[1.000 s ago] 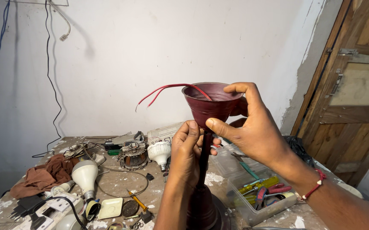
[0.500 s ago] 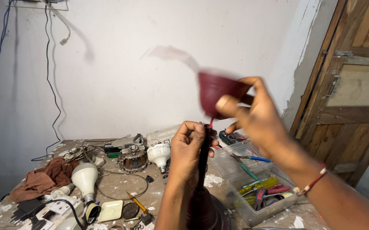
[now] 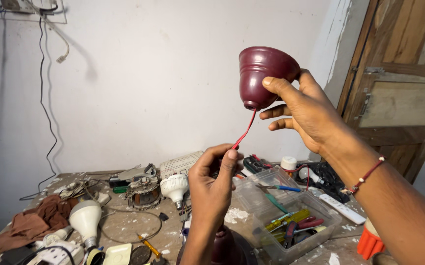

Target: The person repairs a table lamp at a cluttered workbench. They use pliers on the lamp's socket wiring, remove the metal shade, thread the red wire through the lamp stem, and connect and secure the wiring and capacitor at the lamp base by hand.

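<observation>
My right hand (image 3: 305,110) holds a maroon cup-shaped plastic cover (image 3: 264,74) up high, its narrow end pointing down. A thin red wire (image 3: 245,131) comes out of the small hole at the bottom of the cover. My left hand (image 3: 214,181) is below it and pinches the lower end of that wire between thumb and fingers. Under my left forearm stands a dark maroon rounded base (image 3: 228,248), partly hidden by the arm.
A clear plastic box (image 3: 291,216) with screwdrivers and pliers sits at the right of the worn table (image 3: 124,228). White bulbs (image 3: 87,220), a wire coil, a brown rag (image 3: 33,221) and small parts lie at the left. A wooden door (image 3: 404,88) stands at the right.
My right hand has lifted the maroon cover up off the stem and away from my left hand. The red wire, earlier sticking out of the cover's top, now runs out of its bottom hole.
</observation>
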Tool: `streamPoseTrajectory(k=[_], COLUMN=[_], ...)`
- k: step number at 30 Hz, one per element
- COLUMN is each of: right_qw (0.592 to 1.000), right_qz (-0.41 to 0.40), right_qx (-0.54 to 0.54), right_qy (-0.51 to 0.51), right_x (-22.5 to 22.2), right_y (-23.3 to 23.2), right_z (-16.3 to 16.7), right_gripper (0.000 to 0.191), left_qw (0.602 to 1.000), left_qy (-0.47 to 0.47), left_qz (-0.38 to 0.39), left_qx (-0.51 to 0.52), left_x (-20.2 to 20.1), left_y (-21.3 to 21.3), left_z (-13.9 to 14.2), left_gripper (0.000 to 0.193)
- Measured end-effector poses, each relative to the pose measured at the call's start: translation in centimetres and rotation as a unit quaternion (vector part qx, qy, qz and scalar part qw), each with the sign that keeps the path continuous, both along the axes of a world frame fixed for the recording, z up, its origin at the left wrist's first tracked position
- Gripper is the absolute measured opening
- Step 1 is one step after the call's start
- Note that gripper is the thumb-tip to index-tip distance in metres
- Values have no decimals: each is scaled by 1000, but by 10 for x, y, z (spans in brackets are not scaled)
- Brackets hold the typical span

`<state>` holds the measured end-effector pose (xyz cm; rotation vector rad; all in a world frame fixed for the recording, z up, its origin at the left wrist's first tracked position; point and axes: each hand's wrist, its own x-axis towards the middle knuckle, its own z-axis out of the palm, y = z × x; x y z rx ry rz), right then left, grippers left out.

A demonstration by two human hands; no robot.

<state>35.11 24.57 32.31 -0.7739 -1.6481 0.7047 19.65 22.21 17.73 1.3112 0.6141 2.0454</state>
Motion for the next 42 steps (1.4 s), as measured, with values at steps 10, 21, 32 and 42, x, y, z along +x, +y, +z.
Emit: streamPoseTrajectory(k=[10, 21, 32, 42], right_qw=[998, 996, 919, 833], right_qz=[-4, -45, -135, -229], right_qx=[41, 72, 349, 487], right_qy=[-49, -34, -125, -131], right_x=[3, 13, 19, 25], right_y=[-6, -3, -9, -20], right_z=[11, 13, -10, -20], right_gripper=[74, 70, 69, 66], left_qw=[993, 983, 975, 963], left_qy=[-15, -11, 3, 37], left_qz=[117, 182, 219, 267], left_qx=[-30, -13, -30, -6], left_x=[-6, -2, 1, -1], left_y=[-10, -5, 6, -1], left_z=[2, -1, -7, -5], left_gripper=[21, 19, 16, 15])
